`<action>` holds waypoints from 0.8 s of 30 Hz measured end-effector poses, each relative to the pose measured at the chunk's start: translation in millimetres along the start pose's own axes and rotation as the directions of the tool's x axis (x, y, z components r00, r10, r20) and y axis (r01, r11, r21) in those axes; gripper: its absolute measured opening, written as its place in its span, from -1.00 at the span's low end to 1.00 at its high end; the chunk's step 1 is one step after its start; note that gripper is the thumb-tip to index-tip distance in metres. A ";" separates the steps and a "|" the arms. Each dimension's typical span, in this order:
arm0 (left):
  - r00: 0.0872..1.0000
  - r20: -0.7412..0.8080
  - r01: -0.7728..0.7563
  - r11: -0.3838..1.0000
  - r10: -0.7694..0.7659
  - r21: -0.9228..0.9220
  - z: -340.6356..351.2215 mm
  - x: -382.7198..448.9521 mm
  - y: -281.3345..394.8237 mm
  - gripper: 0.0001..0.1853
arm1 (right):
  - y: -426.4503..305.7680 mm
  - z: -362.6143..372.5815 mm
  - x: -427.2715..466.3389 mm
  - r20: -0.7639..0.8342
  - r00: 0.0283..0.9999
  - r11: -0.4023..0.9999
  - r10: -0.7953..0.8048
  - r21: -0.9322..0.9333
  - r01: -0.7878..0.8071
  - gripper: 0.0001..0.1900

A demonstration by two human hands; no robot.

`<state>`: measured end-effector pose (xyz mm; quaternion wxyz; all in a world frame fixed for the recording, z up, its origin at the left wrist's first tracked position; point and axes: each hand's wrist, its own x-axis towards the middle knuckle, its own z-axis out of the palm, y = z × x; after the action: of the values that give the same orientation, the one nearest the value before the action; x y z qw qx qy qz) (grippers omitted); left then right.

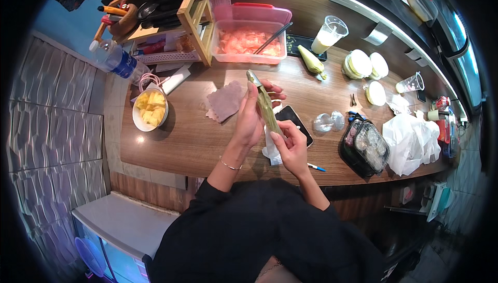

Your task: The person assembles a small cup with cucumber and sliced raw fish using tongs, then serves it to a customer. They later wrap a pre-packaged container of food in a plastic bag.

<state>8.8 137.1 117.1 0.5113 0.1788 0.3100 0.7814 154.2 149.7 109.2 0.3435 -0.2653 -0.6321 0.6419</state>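
A slim, crumpled plastic piping bag [266, 106], streaked with green paste, is held up over the table between both hands. My left hand [251, 121] cradles its upper part, thumb along one side and fingertips showing beyond it. At the lower end, my right hand [291, 145] pinches the bag between thumb and fingers. The bag's upper end, with a shiny edge, points away from me. Beneath the hands lie a dark-screened phone [295, 123] and a piece of white paper [272, 147], both partly covered. A folded mauve cloth [225, 100] rests left of my left hand.
A fuller piping bag [312, 62] lies near a plastic tub of pink slices [249, 44]. Left stands a bowl of yellow fruit chunks [149, 110]; right are lidded cups [360, 64], a black clear-lidded container [365, 143] and white plastic bags [410, 143]. A wooden shelf [194, 11] stands behind.
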 end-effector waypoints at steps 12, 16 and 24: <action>0.960 0.218 -0.180 0.984 0.174 0.006 13.7 -17.5 23.8 -0.58 | 2.8 -3.1 -29.9 0.030 0.999 0.993 -0.044 -0.104 0.047 -0.80; 0.966 0.190 -0.183 0.983 0.176 0.021 9.5 -21.3 37.0 -0.57 | 0.5 2.4 -37.5 0.055 0.997 0.997 -0.045 -0.052 0.048 -0.79; 0.959 0.270 -0.033 0.981 0.084 -0.191 12.5 -59.7 48.5 -0.26 | -26.3 10.1 -47.5 0.167 0.986 0.989 0.031 0.137 -0.055 -0.70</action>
<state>7.5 72.8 161.0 0.5405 0.2471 0.1566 0.7889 178.8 105.6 131.4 0.2943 -0.2002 -0.6054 0.7119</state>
